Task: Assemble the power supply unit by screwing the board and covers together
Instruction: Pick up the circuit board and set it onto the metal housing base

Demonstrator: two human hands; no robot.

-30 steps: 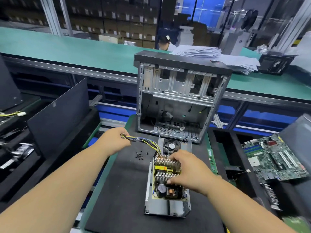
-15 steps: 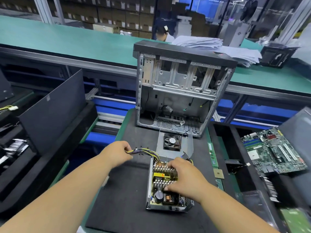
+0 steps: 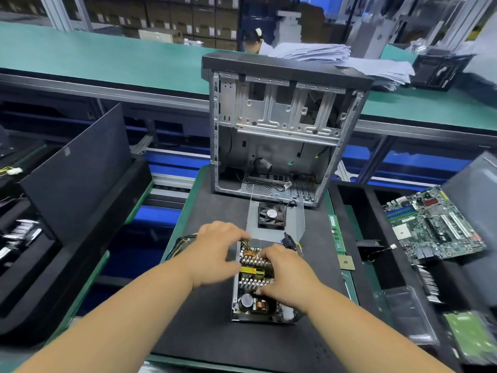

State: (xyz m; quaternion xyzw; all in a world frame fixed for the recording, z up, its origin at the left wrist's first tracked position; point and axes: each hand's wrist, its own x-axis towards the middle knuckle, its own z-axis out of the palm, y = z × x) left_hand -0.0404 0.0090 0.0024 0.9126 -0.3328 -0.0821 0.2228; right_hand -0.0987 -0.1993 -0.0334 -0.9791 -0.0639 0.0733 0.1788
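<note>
The power supply board (image 3: 254, 305), with heat sinks, a yellow transformer and a black capacitor, lies in its grey metal tray on the black mat (image 3: 204, 332). My right hand (image 3: 286, 275) grips the board from the right, thumb near the capacitor and fingers curled over the heat sinks. My left hand (image 3: 215, 251) rests on the board's far left corner with fingers stretched out. The wire bundle (image 3: 178, 243) trails off to the left of that hand. Just beyond the board lies a grey cover plate (image 3: 252, 224) carrying a black fan (image 3: 271, 215).
An open computer case (image 3: 282, 130) stands upright at the back of the mat. A green motherboard (image 3: 435, 224) lies in a tray on the right, with a memory stick (image 3: 336, 235) and a small chip (image 3: 346, 263) by the mat's right edge. A black panel (image 3: 75, 170) leans at left.
My left hand let go of the wire bundle and moved right onto the board's far corner. The right hand stayed on the board. The view shifted closer over the board.
</note>
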